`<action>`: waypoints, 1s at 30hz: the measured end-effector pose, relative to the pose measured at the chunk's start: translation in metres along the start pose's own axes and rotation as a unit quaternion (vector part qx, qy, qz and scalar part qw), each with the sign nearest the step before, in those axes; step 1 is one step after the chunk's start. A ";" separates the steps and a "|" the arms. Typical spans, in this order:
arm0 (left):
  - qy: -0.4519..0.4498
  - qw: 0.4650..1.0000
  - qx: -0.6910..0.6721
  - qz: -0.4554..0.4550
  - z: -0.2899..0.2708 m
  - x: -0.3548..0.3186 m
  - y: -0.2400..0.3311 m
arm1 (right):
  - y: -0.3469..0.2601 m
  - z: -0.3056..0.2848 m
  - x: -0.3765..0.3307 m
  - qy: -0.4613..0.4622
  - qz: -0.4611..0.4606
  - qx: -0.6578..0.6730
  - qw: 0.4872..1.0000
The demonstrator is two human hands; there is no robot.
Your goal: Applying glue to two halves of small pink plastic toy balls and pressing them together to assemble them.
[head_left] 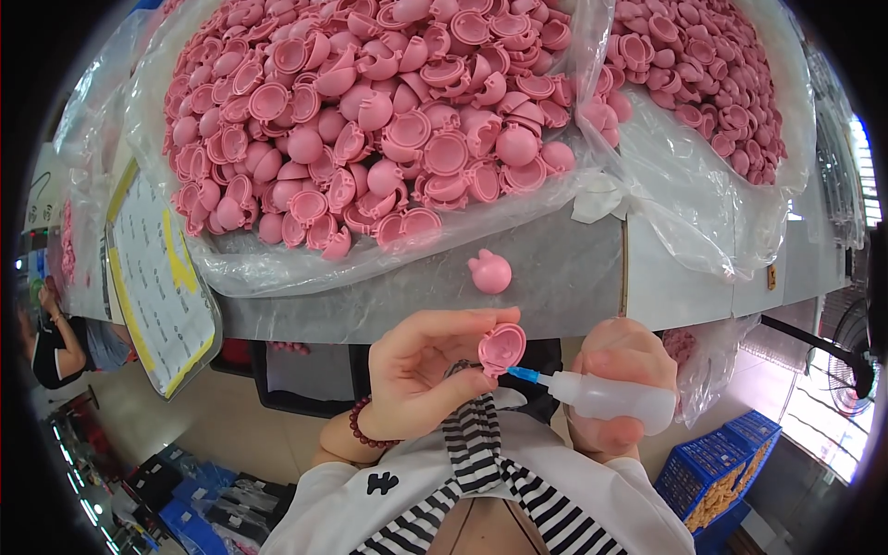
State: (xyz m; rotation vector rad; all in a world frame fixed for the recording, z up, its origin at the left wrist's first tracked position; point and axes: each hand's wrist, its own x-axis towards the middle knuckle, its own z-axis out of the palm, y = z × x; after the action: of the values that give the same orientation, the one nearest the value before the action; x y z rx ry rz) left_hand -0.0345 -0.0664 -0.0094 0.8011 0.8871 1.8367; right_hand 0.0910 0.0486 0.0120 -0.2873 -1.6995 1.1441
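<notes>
My left hand (pixel 413 368), with a beaded bracelet at its wrist, pinches a pink half shell (pixel 502 346) between thumb and fingers, its hollow side showing. My right hand (pixel 625 361) is wrapped round a translucent white squeeze bottle (pixel 615 400). The bottle's blue nozzle tip (pixel 524 374) reaches the lower rim of the half shell; whether any liquid comes out I cannot tell. Beyond my hands, on the grey tabletop (pixel 370 305), lies a single round pink piece (pixel 490 272) with small bumps on top.
A large heap of pink half shells (pixel 370 120) lies on clear plastic sheeting (pixel 268 276) behind. Another pink heap (pixel 712 83) fills the far right. A tray with yellow tape (pixel 162 277) stands left. Blue crates (pixel 708 467) sit lower right. At far left, another person's arm (pixel 63 328) shows.
</notes>
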 end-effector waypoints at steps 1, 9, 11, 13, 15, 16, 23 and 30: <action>-0.003 1.000 0.001 -0.002 0.000 0.000 0.000 | -0.001 0.001 -0.001 0.000 0.000 0.000 1.000; -0.008 1.000 -0.013 -0.006 0.000 -0.001 -0.001 | -0.004 0.002 -0.002 0.004 0.033 -0.046 0.998; -0.008 1.000 -0.017 -0.007 0.001 0.000 -0.001 | -0.004 0.000 -0.002 -0.002 0.031 -0.049 0.998; -0.008 1.000 -0.019 -0.010 0.001 0.000 -0.001 | -0.004 -0.001 -0.002 -0.008 0.028 -0.053 0.998; -0.006 1.000 -0.020 -0.012 0.002 0.000 0.000 | -0.005 0.001 -0.002 0.010 0.026 -0.041 0.999; -0.003 1.000 -0.017 -0.010 0.002 0.000 0.001 | -0.004 0.001 -0.003 0.010 0.025 -0.041 0.999; 0.013 1.000 -0.005 0.002 0.005 -0.001 0.000 | -0.001 -0.002 -0.002 0.027 0.021 -0.058 0.998; 0.025 0.989 0.136 0.050 0.006 -0.001 0.001 | -0.002 -0.005 -0.003 -0.014 0.014 -0.062 0.998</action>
State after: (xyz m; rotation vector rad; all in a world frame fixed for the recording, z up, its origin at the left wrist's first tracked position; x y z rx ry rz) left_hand -0.0297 -0.0662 -0.0057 0.9873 1.1652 1.8519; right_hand 0.0973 0.0483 0.0123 -0.3745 -1.7987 1.0700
